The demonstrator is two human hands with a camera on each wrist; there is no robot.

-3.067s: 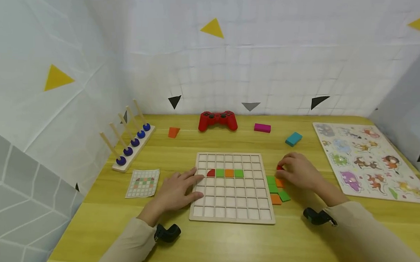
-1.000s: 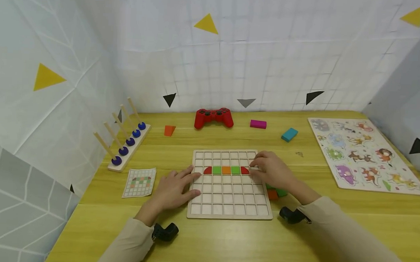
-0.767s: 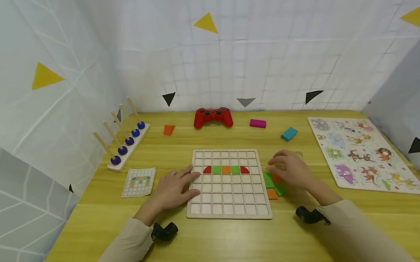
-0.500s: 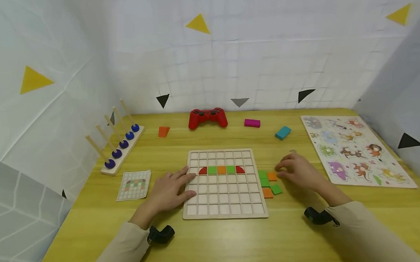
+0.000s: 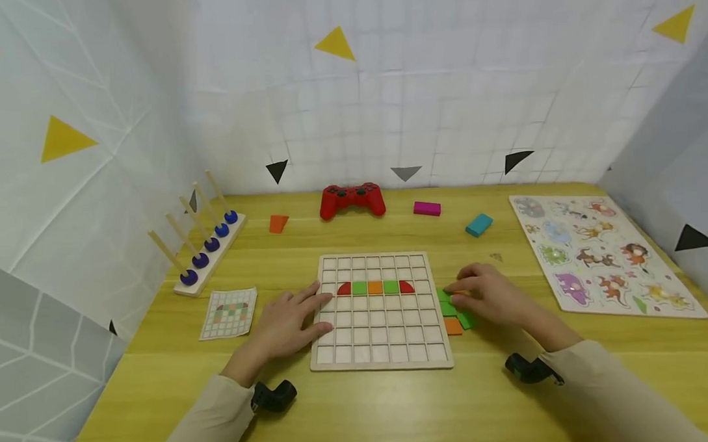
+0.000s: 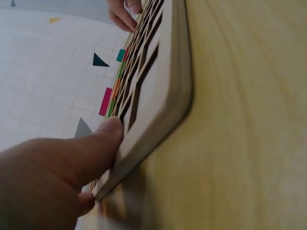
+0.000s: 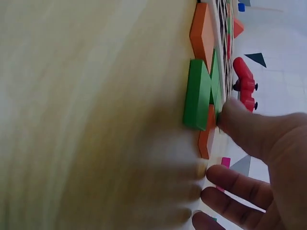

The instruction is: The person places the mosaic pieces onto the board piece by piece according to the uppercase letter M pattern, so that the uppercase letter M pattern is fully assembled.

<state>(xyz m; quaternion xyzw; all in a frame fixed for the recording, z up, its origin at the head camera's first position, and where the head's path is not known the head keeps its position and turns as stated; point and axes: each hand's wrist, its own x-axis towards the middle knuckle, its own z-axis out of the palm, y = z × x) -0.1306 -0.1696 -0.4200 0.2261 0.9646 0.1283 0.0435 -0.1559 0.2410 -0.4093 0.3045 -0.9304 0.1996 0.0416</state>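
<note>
Head view: left hand [image 5: 286, 326] lies spread at the grid board's [image 5: 377, 334] edge. Right hand [image 5: 492, 298] is by green tiles [image 5: 447, 309]; can't tell if it pinches. Best lift one by its sides.

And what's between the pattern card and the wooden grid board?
The head view shows the left hand, its fingers on the left edge of the wooden grid board, and bare table beside the pattern card.

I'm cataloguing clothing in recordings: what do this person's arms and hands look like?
The left sleeve and right sleeve are long, plain beige. Each wrist carries a small, black, angled device: left device, right device. The left hand and right hand are gloveless.
</note>
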